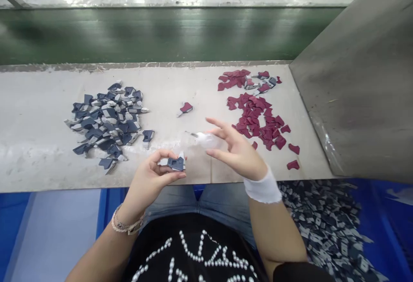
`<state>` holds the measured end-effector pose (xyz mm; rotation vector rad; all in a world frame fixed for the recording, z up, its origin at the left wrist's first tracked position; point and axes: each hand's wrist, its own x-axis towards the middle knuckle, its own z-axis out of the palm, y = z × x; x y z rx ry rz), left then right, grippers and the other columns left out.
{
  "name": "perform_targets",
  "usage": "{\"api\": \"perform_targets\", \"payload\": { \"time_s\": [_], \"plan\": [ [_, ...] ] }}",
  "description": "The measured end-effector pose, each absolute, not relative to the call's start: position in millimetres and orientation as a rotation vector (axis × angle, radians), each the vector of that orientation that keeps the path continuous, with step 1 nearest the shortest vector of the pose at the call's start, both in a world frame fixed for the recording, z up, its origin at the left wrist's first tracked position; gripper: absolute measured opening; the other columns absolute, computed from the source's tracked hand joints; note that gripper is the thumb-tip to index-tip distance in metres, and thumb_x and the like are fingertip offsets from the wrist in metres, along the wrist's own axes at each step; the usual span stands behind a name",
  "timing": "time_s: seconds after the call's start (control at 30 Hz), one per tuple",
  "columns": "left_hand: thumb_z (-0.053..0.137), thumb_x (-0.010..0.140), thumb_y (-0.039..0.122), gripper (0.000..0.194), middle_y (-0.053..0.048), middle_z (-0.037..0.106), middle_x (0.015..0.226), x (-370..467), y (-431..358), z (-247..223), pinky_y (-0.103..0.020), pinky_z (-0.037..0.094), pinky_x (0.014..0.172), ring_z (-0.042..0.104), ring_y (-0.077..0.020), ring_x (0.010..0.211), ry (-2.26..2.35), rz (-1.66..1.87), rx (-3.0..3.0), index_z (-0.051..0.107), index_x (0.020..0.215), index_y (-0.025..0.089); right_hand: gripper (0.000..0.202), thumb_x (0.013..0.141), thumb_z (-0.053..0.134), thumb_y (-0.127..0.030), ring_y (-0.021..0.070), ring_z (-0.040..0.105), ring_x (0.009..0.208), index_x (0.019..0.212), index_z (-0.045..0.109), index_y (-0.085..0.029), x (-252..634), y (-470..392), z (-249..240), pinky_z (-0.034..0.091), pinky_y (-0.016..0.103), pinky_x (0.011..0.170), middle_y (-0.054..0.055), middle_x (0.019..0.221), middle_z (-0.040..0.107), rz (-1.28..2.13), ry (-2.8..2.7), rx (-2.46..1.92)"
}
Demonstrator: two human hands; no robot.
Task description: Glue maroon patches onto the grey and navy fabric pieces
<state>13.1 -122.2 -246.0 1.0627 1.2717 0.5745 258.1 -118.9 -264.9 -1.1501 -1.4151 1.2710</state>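
My left hand (153,172) pinches a small blue-and-white plastic part (176,163) between thumb and fingers, its recessed side facing up. To its right, my right hand (237,151) holds a small white squeeze bottle (209,141), somewhat blurred, with a thin dark tip pointing left above the table. The bottle tip is apart from the blue-and-white part. Beyond the hands lies a single part with a maroon piece on it (186,108). One loose blue-and-white part (148,136) rests left of centre, beside the heap.
A heap of blue-and-white parts (109,118) covers the table's left side. Maroon pieces (254,116) lie scattered at right, with several maroon-topped parts (263,85) behind them. A metal panel (361,80) stands at right. Below it, a blue bin (371,213) holds many parts.
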Motion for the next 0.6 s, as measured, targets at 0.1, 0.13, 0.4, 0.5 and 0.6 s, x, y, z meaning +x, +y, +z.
{"api": "perform_targets", "payload": {
  "time_s": [0.1,0.13,0.4,0.5,0.6],
  "plan": [
    [0.084,0.072,0.032,0.041,-0.001,0.075,0.08,12,-124,-248,-0.026,0.061,0.075,0.075,-0.0197,0.08,1.247,0.583,1.029,0.054,0.097,0.022,0.044,0.086,0.07,-0.024,0.0213,0.056,0.125,0.128,0.055,-0.025,239,-100,-280,0.042,0.039,0.111,0.006,0.128,0.063,1.198,-1.519,-1.134],
    [0.084,0.072,0.032,0.04,-0.001,0.075,0.083,13,-126,-249,-0.027,0.061,0.075,0.075,-0.0202,0.082,1.247,0.603,1.033,0.055,0.097,0.022,0.037,0.087,0.068,-0.023,0.0202,0.057,0.124,0.122,0.057,-0.024,234,-96,-283,0.043,0.037,0.11,0.006,0.128,0.064,1.189,-1.54,-1.117],
    [0.083,0.07,0.03,0.031,-0.001,0.064,0.096,16,-131,-248,-0.026,0.059,0.069,0.068,-0.0142,0.073,1.266,0.731,1.136,0.065,0.093,0.02,0.035,0.087,0.063,-0.023,0.0252,0.063,0.108,0.122,0.058,-0.02,274,-103,-271,0.049,0.044,0.098,0.01,0.118,0.066,0.894,-1.633,-1.471],
    [0.081,0.073,0.028,0.027,0.0,0.062,0.091,19,-133,-245,-0.024,0.058,0.067,0.065,-0.0125,0.073,1.224,0.723,1.143,0.064,0.093,0.021,0.015,0.085,0.063,-0.023,0.0299,0.059,0.094,0.099,0.067,-0.018,296,-98,-273,0.046,0.051,0.09,0.011,0.095,0.066,0.724,-1.651,-1.702],
    [0.079,0.076,0.028,0.024,-0.001,0.063,0.092,22,-136,-242,-0.026,0.059,0.071,0.065,-0.0138,0.077,1.177,0.686,1.196,0.064,0.094,0.021,0.004,0.079,0.07,-0.022,0.0309,0.056,0.092,0.081,0.068,-0.019,301,-86,-282,0.045,0.049,0.086,0.009,0.087,0.064,0.679,-1.729,-1.789]
  ]
}}
